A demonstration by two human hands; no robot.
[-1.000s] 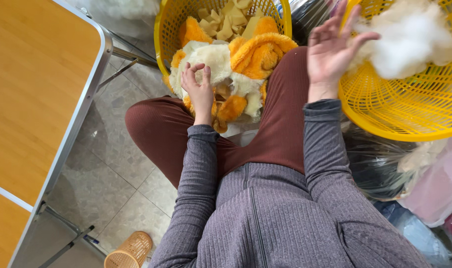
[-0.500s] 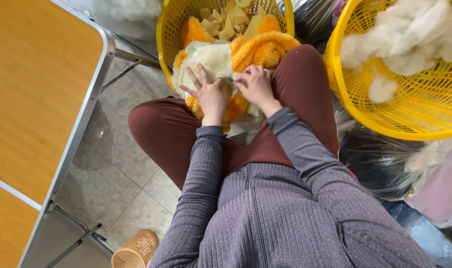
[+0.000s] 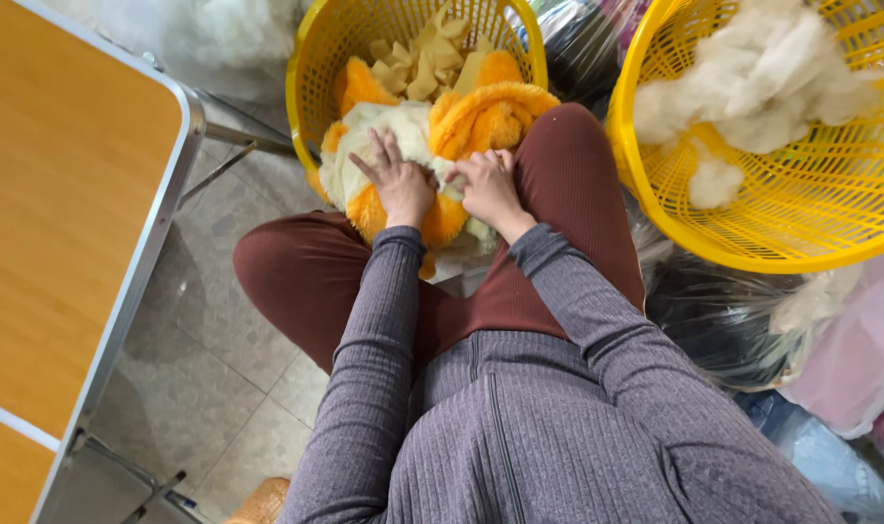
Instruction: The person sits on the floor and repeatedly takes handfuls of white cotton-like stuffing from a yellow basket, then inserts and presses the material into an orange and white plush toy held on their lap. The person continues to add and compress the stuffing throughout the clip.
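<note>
An orange and cream plush toy skin (image 3: pixel 432 146) lies across my lap and over the rim of a yellow basket (image 3: pixel 311 58). My left hand (image 3: pixel 395 175) presses flat on its cream part, fingers spread. My right hand (image 3: pixel 487 184) is beside it, fingers curled into the fabric near an opening. To the right, a second yellow basket (image 3: pixel 752 233) holds white stuffing fibre (image 3: pixel 752 87). Whether any stuffing is in my right hand I cannot see.
A wooden folding table (image 3: pixel 63 223) with a metal edge stands at the left. Tiled floor (image 3: pixel 199 369) lies below it. Plastic bags (image 3: pixel 733 320) and pink cloth (image 3: pixel 850 349) sit at the right. More plush pieces (image 3: pixel 422 58) fill the near basket.
My right hand came down from the stuffing basket at the right to the plush toy and now works at it beside my left hand. The view shifted slightly.
</note>
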